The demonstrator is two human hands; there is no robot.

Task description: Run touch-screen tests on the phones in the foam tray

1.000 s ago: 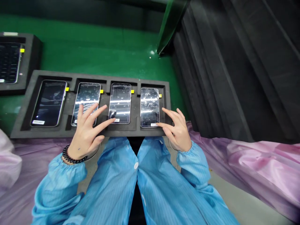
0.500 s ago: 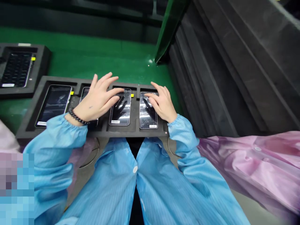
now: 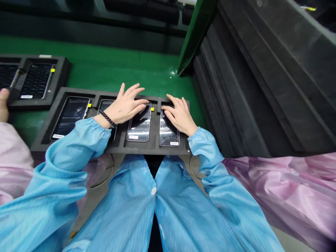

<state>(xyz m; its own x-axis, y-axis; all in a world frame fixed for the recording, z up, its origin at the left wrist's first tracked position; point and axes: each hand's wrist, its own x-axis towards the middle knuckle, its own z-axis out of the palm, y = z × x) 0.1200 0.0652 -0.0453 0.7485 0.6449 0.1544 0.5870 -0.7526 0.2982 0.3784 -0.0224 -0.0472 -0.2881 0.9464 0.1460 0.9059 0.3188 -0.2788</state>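
A dark foam tray (image 3: 154,149) in front of me holds several smartphones in separate recesses, screens up, with small white labels at their lower ends. My left hand (image 3: 127,107) is spread over the third phone (image 3: 139,130) from the left, index finger and thumb at its top end. Behind that hand, the second phone (image 3: 105,104) is partly covered. Over the rightmost phone (image 3: 169,134), my right hand (image 3: 181,114) has its fingers apart, the tips near the upper edge; whether they touch the glass I cannot tell. The leftmost phone (image 3: 70,117) lies untouched.
Another foam tray (image 3: 59,82) with phones stands at the far left on the green table (image 3: 105,66). A co-worker's hand (image 3: 3,105) is beside it. Stacked black foam sheets (image 3: 236,87) rise at the right, next to a green post (image 3: 194,35). Pink sleeves flank me.
The view has shifted, showing more on the left, where a co-worker's hand now appears. My left hand has moved slightly right across the third phone. My right fingertips sit closer to the rightmost phone's upper left corner.
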